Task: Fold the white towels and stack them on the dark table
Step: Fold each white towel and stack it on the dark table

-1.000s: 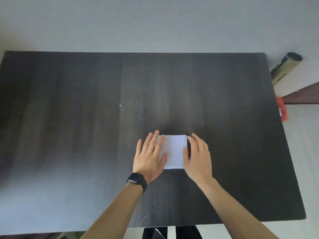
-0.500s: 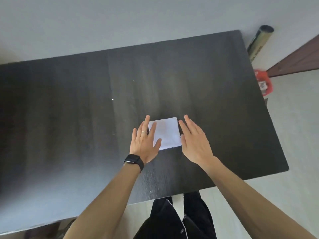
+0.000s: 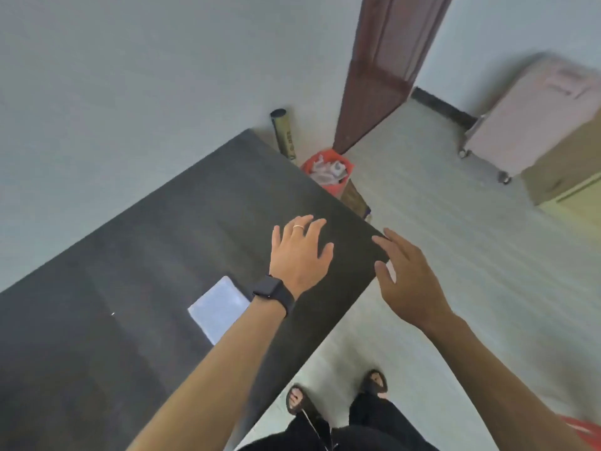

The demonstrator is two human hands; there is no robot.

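I count one white towel (image 3: 218, 310), one dark table (image 3: 146, 255), one red bin (image 3: 333, 189) and two hands: left hand (image 3: 299, 257), right hand (image 3: 410, 283).

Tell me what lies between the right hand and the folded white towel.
In the head view, the left hand and its wrist with a black watch lie between the right hand and the towel, over the dark table.

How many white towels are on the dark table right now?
1: a folded white towel on the dark table, partly covered by the left forearm. Others may be off-frame.
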